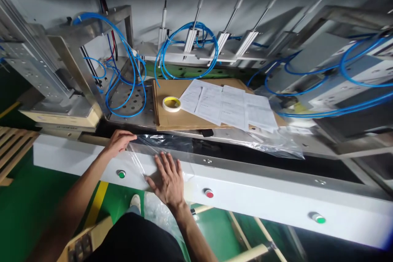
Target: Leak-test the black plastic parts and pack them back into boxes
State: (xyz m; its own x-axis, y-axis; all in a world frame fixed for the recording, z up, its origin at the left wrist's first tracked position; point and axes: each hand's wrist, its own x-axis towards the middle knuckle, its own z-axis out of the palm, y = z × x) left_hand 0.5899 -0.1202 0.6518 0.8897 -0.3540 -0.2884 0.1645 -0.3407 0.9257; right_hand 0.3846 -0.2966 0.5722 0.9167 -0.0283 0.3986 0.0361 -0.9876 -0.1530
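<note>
A clear plastic bag (166, 142) lies across the front rail of the machine, partly over the dark gap behind it. My left hand (119, 142) pinches the bag's left upper corner between thumb and fingers. Spread flat on the bag, my right hand (168, 180) rests against the white front panel (258, 196). Behind the bag, a flat stack of brown cardboard (172, 122) carries a roll of tape (171, 104) with a yellow core and several printed paper sheets (221, 104).
Coiled blue air hoses (190, 28) hang around metal cylinders (221, 41) at the back. Green buttons (122, 174) and a red button (209, 193) stick out from the front panel. More clear plastic (276, 145) lies to the right. A wooden pallet (15, 147) stands at left.
</note>
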